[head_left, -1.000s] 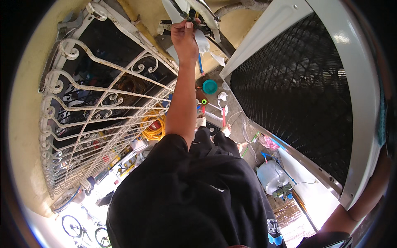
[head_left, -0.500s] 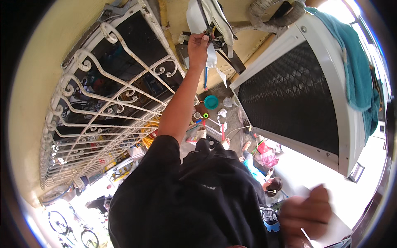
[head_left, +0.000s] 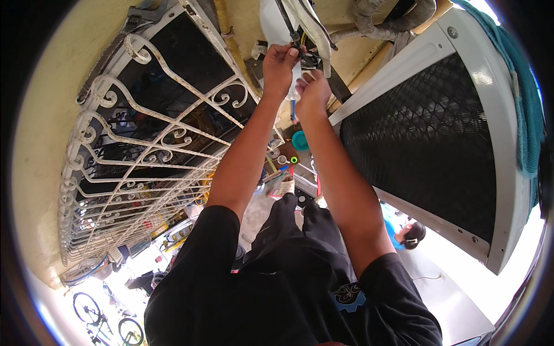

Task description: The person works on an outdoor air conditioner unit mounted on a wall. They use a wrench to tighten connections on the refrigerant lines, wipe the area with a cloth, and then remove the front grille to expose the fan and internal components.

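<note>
High on the wall ahead, my left hand (head_left: 279,70) pinches dark wires (head_left: 296,38) between thumb and fingers. They hang beside a white curved piece (head_left: 272,23) and a long pale, padded-looking strip (head_left: 309,26). My right hand (head_left: 315,92) is raised just to the right and slightly lower, its fingers curled under the strip's lower end. Whatever those fingers hold, if anything, is too small to make out. Below the two hands hangs a thin blue length (head_left: 293,109), perhaps a tube or cable.
A white metal unit with a dark mesh side (head_left: 427,150) stands close on the right, a teal towel (head_left: 528,109) over it. White scrolled window bars (head_left: 156,130) run along the left. Far below are a teal basin (head_left: 299,140) and a person's head (head_left: 413,235).
My right hand has come up from the lower right to beside the left one. My left hand stays at the wires. The view has shifted slightly, and the seated person is now mostly hidden.
</note>
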Tool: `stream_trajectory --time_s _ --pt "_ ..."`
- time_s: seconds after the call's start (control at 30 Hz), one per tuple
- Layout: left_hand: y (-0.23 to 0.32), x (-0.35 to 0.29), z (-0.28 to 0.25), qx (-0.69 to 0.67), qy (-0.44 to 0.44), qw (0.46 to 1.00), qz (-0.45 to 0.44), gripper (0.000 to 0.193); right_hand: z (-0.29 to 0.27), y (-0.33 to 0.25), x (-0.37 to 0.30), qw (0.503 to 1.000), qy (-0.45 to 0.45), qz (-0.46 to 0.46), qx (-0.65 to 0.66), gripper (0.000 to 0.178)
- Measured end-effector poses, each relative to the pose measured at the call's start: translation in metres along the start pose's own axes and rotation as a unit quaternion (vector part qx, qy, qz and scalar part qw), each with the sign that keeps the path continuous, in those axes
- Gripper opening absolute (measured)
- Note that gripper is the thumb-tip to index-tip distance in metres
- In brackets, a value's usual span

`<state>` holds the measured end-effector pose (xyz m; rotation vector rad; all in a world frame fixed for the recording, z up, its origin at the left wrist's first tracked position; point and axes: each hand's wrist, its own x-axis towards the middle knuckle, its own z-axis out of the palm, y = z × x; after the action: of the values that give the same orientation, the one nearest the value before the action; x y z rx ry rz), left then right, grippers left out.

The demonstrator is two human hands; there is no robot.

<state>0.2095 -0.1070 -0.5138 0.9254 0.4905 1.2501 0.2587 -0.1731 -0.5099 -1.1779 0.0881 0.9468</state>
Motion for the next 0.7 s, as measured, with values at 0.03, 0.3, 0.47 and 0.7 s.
stream_trajectory --time_s 0.03,0.3,0.47,0.7 --pt "0.004 0.003 0.001 0.011 -0.004 1.000 -0.001 0.010 0.005 -0.002 0.013 0.995 0.045 0.042 0.073 0.041" --pt "0.010 0.003 0.015 0.058 0.020 0.998 0.004 0.013 0.020 -0.010 0.054 0.959 -0.002 0.164 0.230 0.036" --pt "0.011 0.006 0.017 0.022 0.015 0.999 0.021 0.012 0.019 -0.012 0.059 0.971 -0.023 0.139 0.192 0.032" --pt "0.014 0.000 0.021 0.047 0.027 0.998 0.026 0.012 0.018 -0.017 0.061 0.935 -0.123 0.153 0.295 0.039"
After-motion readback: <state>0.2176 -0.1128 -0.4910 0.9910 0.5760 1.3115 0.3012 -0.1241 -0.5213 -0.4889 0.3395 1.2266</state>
